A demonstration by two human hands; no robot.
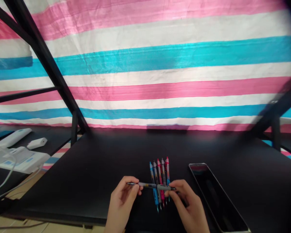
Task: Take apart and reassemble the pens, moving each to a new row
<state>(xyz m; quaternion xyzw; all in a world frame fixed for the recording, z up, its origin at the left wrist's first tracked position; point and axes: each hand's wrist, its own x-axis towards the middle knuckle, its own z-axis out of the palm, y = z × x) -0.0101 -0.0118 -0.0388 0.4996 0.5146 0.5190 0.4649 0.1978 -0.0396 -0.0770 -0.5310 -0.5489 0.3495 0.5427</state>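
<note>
A grey pen [151, 185] is held level just above the counter [106, 168], crosswise over a row of five coloured pens [159, 181] lying side by side. The left hand [122, 202] pinches its tip end between the fingers [133, 191]; the right hand [188, 207] grips the other end, so both hands are closed on it. The pen seems to be getting pulled apart or checked, which calls for a steady pull or twist along its length. A black tray [218, 200] lies just right.
</note>
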